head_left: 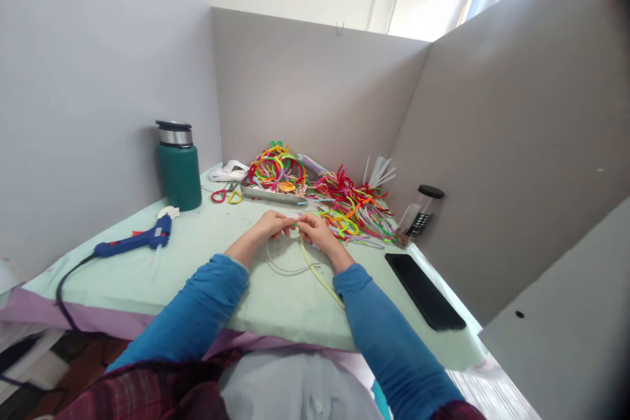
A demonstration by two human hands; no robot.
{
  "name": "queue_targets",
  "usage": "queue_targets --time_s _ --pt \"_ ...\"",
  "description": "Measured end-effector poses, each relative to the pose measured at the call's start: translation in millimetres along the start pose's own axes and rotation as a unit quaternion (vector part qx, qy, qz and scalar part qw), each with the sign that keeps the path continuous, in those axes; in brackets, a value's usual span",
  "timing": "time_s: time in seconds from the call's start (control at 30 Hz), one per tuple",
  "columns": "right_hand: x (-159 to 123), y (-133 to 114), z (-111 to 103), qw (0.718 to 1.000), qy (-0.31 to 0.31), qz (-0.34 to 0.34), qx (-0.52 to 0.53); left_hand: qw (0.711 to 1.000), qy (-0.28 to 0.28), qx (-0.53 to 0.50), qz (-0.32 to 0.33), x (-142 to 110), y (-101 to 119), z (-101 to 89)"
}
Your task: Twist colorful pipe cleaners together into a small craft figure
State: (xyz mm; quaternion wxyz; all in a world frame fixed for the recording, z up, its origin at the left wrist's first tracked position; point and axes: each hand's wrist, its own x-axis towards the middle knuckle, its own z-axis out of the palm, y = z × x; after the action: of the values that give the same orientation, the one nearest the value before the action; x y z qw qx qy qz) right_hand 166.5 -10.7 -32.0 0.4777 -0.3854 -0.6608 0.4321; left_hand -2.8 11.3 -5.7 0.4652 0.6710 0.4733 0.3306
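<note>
Green piece (294, 225) pinched between left fingers (285, 223) and right fingers (305, 224).

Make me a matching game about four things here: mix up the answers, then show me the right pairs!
1. Bottle
2. Glue gun
3. Phone
4. Left hand

A. black, lying flat
B. fingers close to those of the right hand
C. dark green, standing upright
D. blue, lying down

Right pairs: 1-C, 2-D, 3-A, 4-B
</note>
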Motion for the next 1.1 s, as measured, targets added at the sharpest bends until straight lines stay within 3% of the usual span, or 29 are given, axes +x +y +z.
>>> queue_targets --time_s 0.3,0.4,0.57,0.73,0.87,1.1 --pt "-1.6 0.1 -0.6 1.000 -0.014 -0.015 -0.015 0.991 -0.038 -0.094 -0.090 2.1 0.9 -0.6" --pt "-1.5 0.3 -0.5 1.000 -0.014 -0.019 -0.014 0.990 -0.043 -0.096 -0.092 0.4 1.9 1.0" --pt "0.0 -1.2 1.9 1.000 0.020 0.000 -0.010 0.999 0.023 -0.019 -0.033 4.7 -5.4 2.0" --pt "2.8 0.8 2.0 0.999 0.042 0.019 0.008 0.981 0.114 0.121 0.096 8.2 -8.2 1.2" --pt "5.2 5.0 0.4 0.998 0.059 0.023 0.029 0.961 0.125 0.171 0.175 7.2 -4.9 2.0" --pt "5.4 6.9 -0.4 0.997 0.064 0.023 0.033 0.957 0.124 0.187 0.182 6.6 -3.9 2.0"
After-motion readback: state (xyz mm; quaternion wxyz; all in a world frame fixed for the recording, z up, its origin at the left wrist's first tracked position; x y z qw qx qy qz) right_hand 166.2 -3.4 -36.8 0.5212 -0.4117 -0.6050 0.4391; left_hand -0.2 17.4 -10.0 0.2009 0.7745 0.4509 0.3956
